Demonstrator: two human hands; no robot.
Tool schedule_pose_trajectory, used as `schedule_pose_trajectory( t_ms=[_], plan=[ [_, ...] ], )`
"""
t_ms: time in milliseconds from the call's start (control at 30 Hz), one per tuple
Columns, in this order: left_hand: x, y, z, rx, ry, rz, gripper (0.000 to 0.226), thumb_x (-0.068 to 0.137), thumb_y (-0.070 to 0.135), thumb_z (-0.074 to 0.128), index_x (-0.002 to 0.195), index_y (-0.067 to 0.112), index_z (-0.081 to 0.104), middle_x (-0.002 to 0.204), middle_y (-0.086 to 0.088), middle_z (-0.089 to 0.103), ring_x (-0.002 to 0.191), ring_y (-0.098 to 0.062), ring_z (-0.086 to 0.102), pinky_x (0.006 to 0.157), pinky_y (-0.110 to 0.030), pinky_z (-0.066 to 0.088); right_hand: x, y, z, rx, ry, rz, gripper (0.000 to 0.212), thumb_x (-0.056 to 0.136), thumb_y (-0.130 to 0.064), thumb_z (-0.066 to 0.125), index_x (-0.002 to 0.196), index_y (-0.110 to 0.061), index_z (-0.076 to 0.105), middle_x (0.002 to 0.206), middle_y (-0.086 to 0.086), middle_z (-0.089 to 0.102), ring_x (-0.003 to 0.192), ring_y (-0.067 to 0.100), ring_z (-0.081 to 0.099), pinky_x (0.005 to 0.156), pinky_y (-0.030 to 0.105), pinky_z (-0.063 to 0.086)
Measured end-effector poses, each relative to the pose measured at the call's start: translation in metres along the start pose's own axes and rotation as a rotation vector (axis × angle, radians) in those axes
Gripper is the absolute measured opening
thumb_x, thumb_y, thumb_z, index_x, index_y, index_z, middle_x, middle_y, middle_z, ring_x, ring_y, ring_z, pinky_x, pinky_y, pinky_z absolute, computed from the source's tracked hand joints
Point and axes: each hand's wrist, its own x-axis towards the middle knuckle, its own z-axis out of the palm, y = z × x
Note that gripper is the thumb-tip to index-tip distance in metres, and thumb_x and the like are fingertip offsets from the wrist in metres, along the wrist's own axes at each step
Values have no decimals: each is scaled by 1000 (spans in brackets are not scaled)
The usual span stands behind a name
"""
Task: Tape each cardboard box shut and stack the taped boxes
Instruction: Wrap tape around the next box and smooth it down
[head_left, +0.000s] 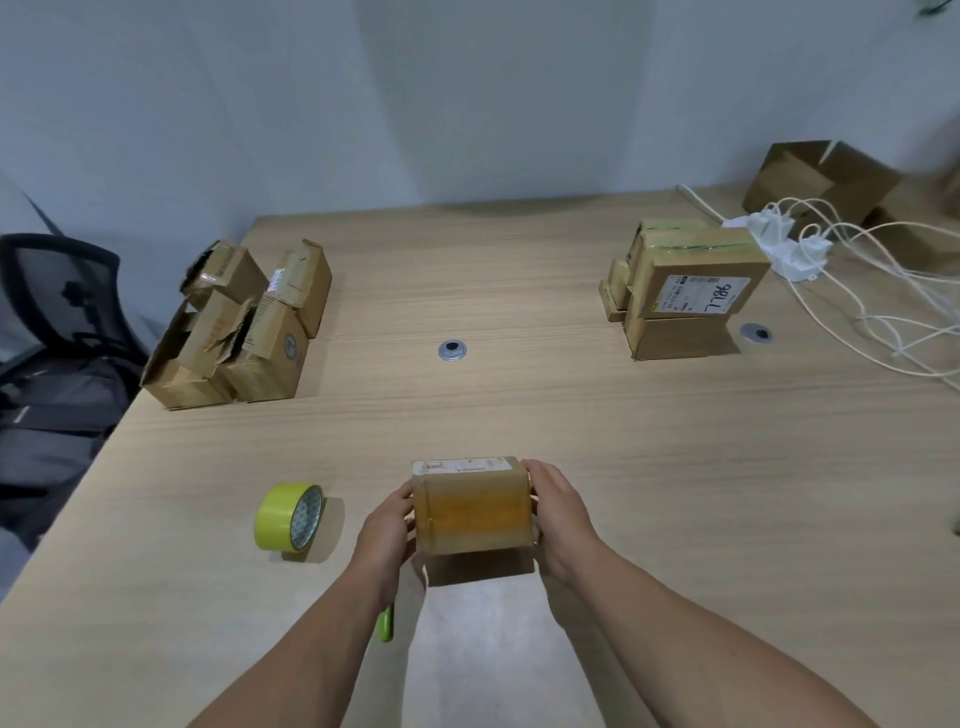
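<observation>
Your left hand (387, 525) and right hand (558, 519) clasp the taped box (474, 506) between them, fingers curled round its ends, its long axis running palm to palm, with the taped stack (685, 291) well ahead-right of your nearer right fingers.

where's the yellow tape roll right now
In the head view, the yellow tape roll stands on edge on the table, near side, just left of the left hand that grips the cardboard box.
</observation>
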Motion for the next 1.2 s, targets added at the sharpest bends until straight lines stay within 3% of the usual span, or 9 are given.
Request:
schedule_pose_trajectory(
  t_ms=[133,233,367,500,567,700,833,967,1200],
  plan=[
    [-3,-1,-1,-9,-41,-6,37,106,24,37,102,38,71,107,9,70,104,-13,62,72,-30,53,-1,3,4,-11,44,-5,21,102,-42,49,105,-36,69,111,0,72,105,24,66,77,38,55],
    [1,-4,-6,-21,-44,3,35,104,24,40,103,40,71,109,12,70,106,-11,61,77,-29,49,0,6,6,-28,65,-8,17,95,-41,54,102,-42,69,110,-2,72,107,24,64,85,42,55],
    [10,-4,-6,-28,-60,2,37,105,19,39,111,39,69,106,9,73,104,-12,63,74,-27,52,-2,5,7,-13,73,34,31,95,-29,46,105,-35,75,104,-4,76,105,21,67,89,40,54],
    [15,2,4,-21,-84,32,39,105,16,37,104,38,69,84,14,77,82,-4,67,63,-22,52,-4,4,2,0,93,36,39,93,-24,41,95,-36,79,97,-3,78,101,24,71,90,42,56],
    [14,3,12,-53,-82,48,32,105,22,42,100,29,72,86,9,77,71,-3,68,56,-21,51,-2,3,-3,-11,105,39,43,93,-19,39,93,-35,79,94,-3,78,96,24,73,84,39,56],
    [15,7,31,-135,-101,34,39,108,37,35,101,20,69,87,8,74,81,-11,62,67,-25,46,3,-8,-16,-9,136,18,40,85,-19,42,92,-34,78,94,-3,78,95,26,74,94,50,57],
    [20,7,61,-92,-104,29,44,108,39,32,97,22,71,75,12,75,79,-12,60,70,-28,45,10,-20,-40,12,138,20,28,82,-25,51,88,-28,78,93,0,78,97,29,73,89,48,57],
    [17,7,105,-87,-84,24,46,108,40,33,95,22,73,87,6,77,83,-14,65,73,-30,48,26,-33,-78,21,116,23,30,73,-32,55,92,-17,74,93,4,78,96,32,73,95,57,55],
    [10,4,192,-81,-45,21,46,106,42,35,99,22,76,94,3,78,87,-15,68,79,-31,50,55,-57,-161,-28,77,56,34,73,-34,52,99,-22,70,93,1,78,100,31,72,97,59,53]
  ],
)
